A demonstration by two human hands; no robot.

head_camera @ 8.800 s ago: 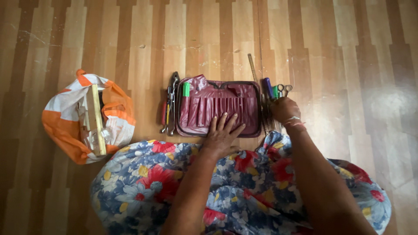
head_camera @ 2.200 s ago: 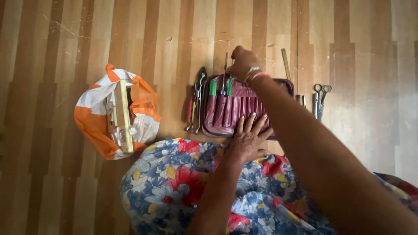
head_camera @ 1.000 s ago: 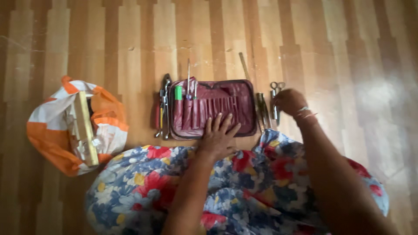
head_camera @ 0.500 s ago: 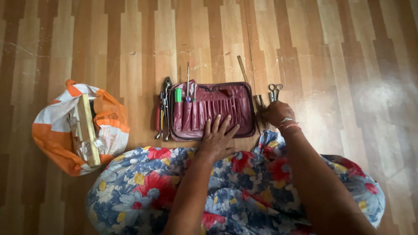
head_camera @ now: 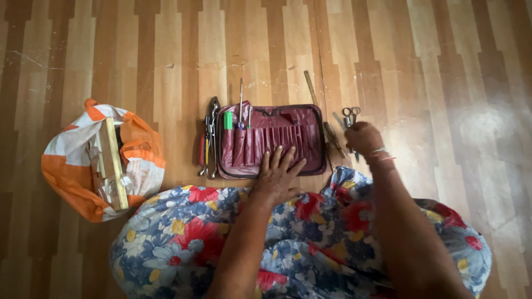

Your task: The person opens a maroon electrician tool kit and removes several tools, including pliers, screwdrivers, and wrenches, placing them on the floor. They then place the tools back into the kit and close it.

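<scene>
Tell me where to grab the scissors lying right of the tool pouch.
Take the scissors by the two ring handles, coming from the far end. The rings point away and lie bare on the floor, while the right hand covers the blade end.

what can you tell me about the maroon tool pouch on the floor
The maroon tool pouch lies open and flat on the wooden floor, just ahead of the person's lap. It looks like glossy vinyl or leather, with a dark edge and a row of narrow slots. Three leftmost slots hold tools: a green-handled one and two thin metal shafts sticking past the top edge; the other slots look empty. The left hand presses flat on its near edge. Pliers lie along its left side.
</scene>
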